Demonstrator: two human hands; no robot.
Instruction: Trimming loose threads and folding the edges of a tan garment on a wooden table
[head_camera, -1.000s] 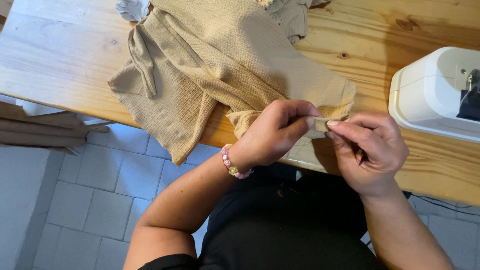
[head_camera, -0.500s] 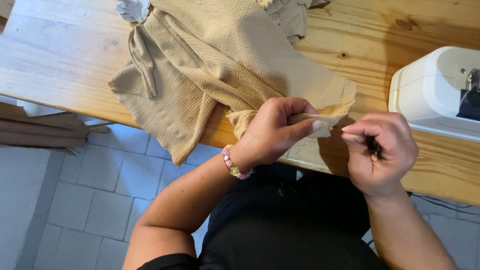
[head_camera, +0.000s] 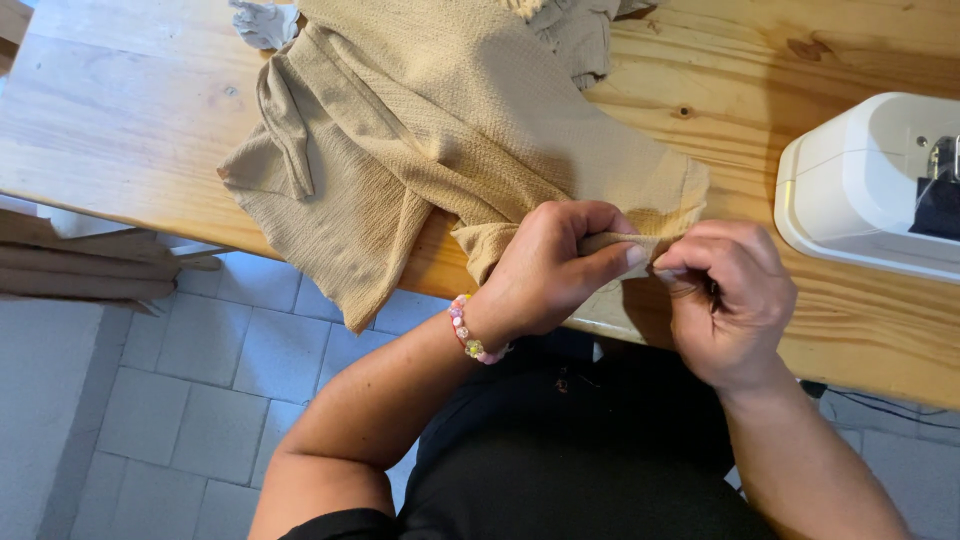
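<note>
tan fabric (head_camera: 470, 130) edge, pinched between fingers (head_camera: 615, 262)

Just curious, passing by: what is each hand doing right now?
Left hand: closed, pinching a folded edge of the tan fabric.
Right hand: closed, pinching the same edge.

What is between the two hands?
In the head view, a folded edge of the tan fabric bridges the left hand and right hand; both pinch it, fingertips nearly touching.
</note>
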